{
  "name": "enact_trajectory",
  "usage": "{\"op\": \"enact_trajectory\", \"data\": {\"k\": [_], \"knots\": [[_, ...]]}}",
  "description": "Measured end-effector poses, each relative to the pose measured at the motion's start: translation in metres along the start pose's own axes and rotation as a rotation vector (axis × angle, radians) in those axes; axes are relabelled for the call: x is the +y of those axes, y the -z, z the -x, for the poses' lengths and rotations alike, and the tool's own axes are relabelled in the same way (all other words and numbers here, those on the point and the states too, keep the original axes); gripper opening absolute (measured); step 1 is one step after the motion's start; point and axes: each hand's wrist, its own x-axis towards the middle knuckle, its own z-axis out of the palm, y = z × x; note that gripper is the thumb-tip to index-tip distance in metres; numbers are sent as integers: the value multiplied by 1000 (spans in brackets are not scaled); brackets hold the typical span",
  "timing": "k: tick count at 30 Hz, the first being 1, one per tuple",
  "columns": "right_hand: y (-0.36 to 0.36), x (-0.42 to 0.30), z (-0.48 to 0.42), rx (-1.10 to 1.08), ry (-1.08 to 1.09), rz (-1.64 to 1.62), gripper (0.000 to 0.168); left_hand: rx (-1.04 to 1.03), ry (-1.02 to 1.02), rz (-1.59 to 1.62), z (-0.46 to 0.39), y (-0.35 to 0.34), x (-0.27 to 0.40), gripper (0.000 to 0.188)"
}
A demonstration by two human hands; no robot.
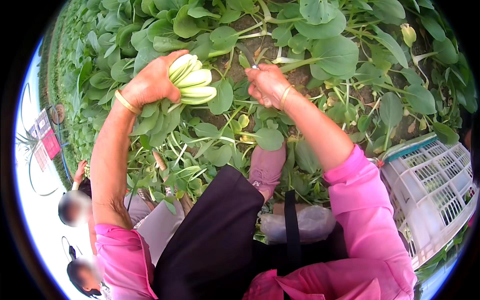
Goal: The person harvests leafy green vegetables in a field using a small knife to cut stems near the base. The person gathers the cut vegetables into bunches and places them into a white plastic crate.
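Several pale green bok choy heads are bunched in my left hand, their cut-looking stalk ends facing right and their leaves hanging below my fingers. In my right hand is the handle of a small curved blade, likely a sickle, its tip pointing up and left above the soil. Part of the handle is hidden by my fingers. Leafy bok choy plants lie just beyond my right hand, some tilted over. A gap separates the bunch from the blade.
A white plastic crate with greens inside stands at my right. My pink shoe rests among loose leaves. Two people sit or crouch to my left, with a wooden handle nearby. A clear plastic bag lies by my leg.
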Motion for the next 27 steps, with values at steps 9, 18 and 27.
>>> {"op": "enact_trajectory", "data": {"k": [9,18,27], "knots": [[-4,5,-18,-97,-25,-184,23,21,-32,98,1,-2,-3,84],[-7,-2,-5,-143,-129,291,23,84,-6,-123,18,-15,4,75],[-21,15,-17,26,217,-342,22,75,-53,-534,53,-46,-3,81]]}}
